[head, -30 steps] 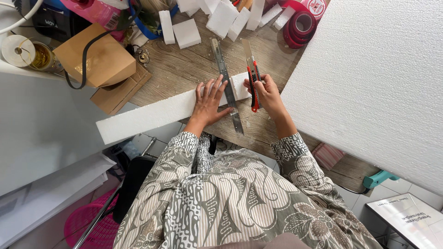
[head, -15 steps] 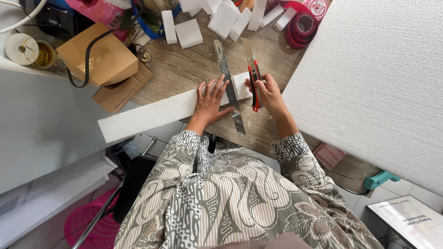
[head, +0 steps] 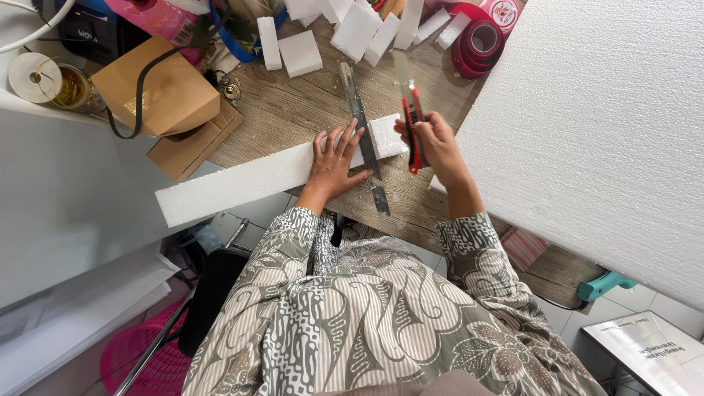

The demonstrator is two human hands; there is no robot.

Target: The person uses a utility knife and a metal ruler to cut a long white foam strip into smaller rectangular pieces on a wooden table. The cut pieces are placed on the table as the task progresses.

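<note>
A long white foam strip [head: 242, 180] lies across the wooden table [head: 293, 110], its left end past the table edge. A metal ruler [head: 361, 117] lies across the strip near its right end. My left hand [head: 334, 163] presses flat on the strip and against the ruler, fingers spread. My right hand [head: 434, 138] grips a red and black utility knife [head: 412, 121], with the blade extended away from me just right of the ruler, over the strip's right end.
Several cut white foam blocks [head: 301, 53] lie at the table's far side, with red tape rolls [head: 478, 45] beside them. A brown cardboard box [head: 154, 92] sits at left. A big white foam sheet [head: 609, 125] fills the right. A pink basket [head: 143, 359] stands below.
My right hand has lifted the knife slightly toward the far side of the strip. My left hand stays pressed on the strip and ruler.
</note>
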